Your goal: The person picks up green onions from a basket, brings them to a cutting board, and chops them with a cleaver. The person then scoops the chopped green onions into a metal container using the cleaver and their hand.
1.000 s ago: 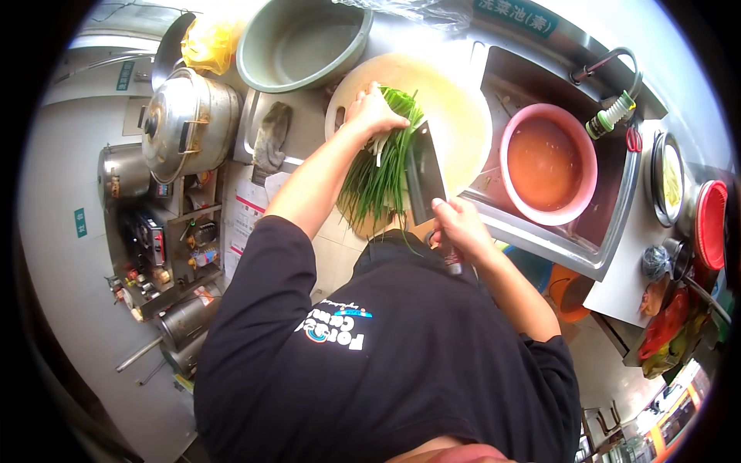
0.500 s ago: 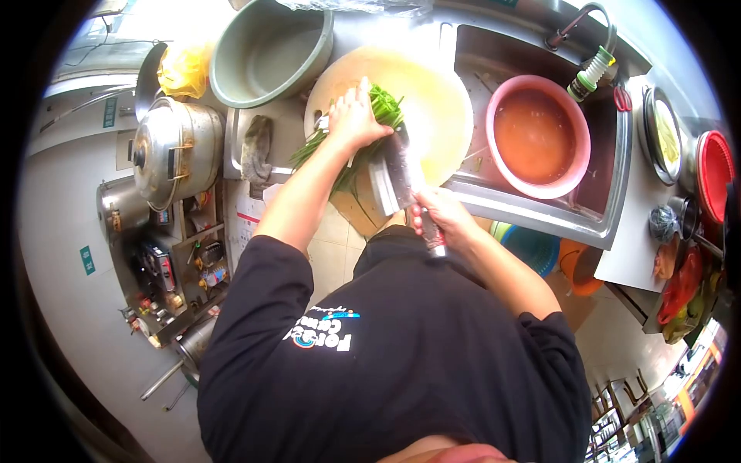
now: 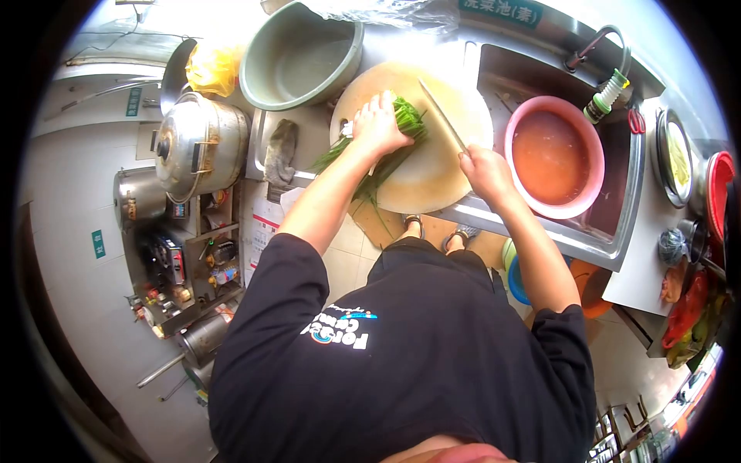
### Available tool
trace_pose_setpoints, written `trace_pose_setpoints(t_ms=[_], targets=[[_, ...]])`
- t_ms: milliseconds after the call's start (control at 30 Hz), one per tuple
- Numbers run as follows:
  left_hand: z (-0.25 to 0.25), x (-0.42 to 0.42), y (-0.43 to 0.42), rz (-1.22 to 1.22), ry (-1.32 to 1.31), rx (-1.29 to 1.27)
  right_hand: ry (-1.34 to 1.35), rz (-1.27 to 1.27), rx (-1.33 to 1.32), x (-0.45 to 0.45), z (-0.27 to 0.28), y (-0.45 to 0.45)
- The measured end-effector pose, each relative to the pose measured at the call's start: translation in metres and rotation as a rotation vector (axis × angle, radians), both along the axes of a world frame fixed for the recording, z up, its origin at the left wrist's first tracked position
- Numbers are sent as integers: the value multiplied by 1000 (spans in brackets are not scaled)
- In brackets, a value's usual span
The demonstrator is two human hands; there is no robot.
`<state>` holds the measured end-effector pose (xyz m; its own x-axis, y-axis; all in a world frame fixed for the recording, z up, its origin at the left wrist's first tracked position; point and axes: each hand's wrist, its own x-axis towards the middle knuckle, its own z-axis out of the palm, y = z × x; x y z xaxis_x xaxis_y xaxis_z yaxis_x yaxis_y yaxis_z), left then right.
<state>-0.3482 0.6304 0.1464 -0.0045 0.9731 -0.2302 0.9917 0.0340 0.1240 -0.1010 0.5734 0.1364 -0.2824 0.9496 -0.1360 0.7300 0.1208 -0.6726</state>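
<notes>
My left hand (image 3: 378,127) presses down over a bunch of green stalks (image 3: 407,119) on a round cutting board (image 3: 432,181). Its fingers lie over the bunch, whose cut ends show to the right of the hand; long leaves trail off the board's near left edge. In my right hand (image 3: 488,174), at the board's right edge, is the handle of a cleaver (image 3: 444,117). The blade stands nearly edge-on over the board, to the right of the bunch and apart from it.
A sink (image 3: 624,185) at the right holds a pink basin (image 3: 596,162) of reddish water. A grey-green basin (image 3: 301,62) stands behind the board at the left. Beside it are a cloth (image 3: 281,153) and a large lidded pot (image 3: 220,143). A tap (image 3: 590,52) overhangs the sink.
The cleaver has moved from the board's near edge up over its middle and turned edge-on. The bunch has been turned, its leaves now largely under my left hand and forearm.
</notes>
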Motion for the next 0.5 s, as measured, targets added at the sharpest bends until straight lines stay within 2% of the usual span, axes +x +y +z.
trace_pose_setpoints(t_ms=[300, 400, 500], targets=[[9, -3, 2, 56, -35, -64, 1, 81, -41, -5, 23, -12], [4, -3, 0, 68, -35, -29, 62, -11, 36, -9, 9, -17], [-1, 2, -14, 126, -70, -53, 42, 44, -46, -9, 10, -16]])
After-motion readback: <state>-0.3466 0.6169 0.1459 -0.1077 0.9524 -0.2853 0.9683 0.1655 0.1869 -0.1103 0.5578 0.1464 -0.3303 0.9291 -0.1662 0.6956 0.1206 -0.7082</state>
